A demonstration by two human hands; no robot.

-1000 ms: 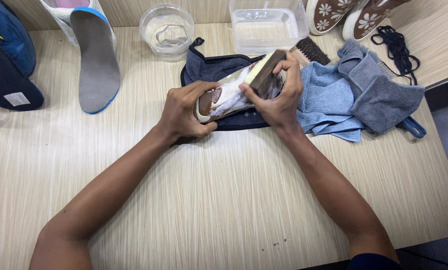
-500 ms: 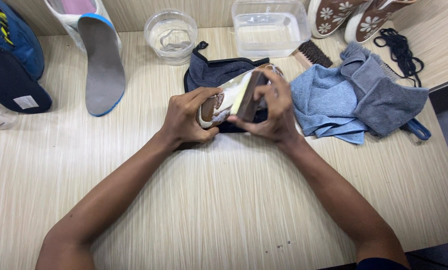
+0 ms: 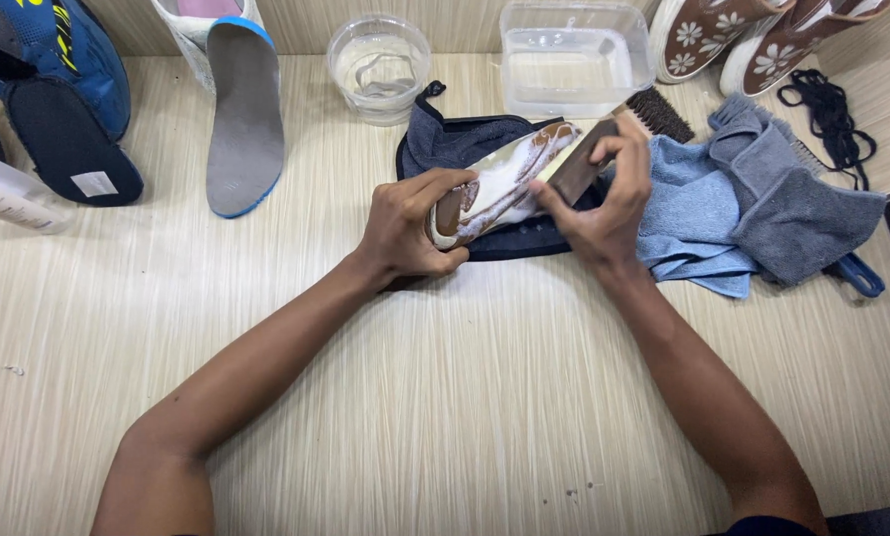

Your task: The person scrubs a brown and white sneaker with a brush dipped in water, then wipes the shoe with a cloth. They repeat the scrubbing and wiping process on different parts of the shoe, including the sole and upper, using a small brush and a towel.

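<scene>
My left hand (image 3: 410, 226) grips the near end of a brown insole (image 3: 504, 181) smeared with white foam, held tilted above a dark blue cloth (image 3: 465, 144). My right hand (image 3: 604, 203) is closed on a wooden-backed brush (image 3: 579, 169) pressed against the insole's right side. The brush's bristles face the insole and are mostly hidden.
A grey insole (image 3: 243, 114) with a blue edge lies at the upper left beside blue shoes (image 3: 53, 60). A round clear bowl (image 3: 377, 65) and a rectangular clear tub (image 3: 569, 55) stand at the back. Blue-grey towels (image 3: 762, 203), a second brush (image 3: 663, 111), black laces (image 3: 827, 114) and flowered brown shoes (image 3: 723, 35) lie to the right.
My right hand has moved the brush along the insole, down towards the near end and back up to the right side. My left hand has kept its hold.
</scene>
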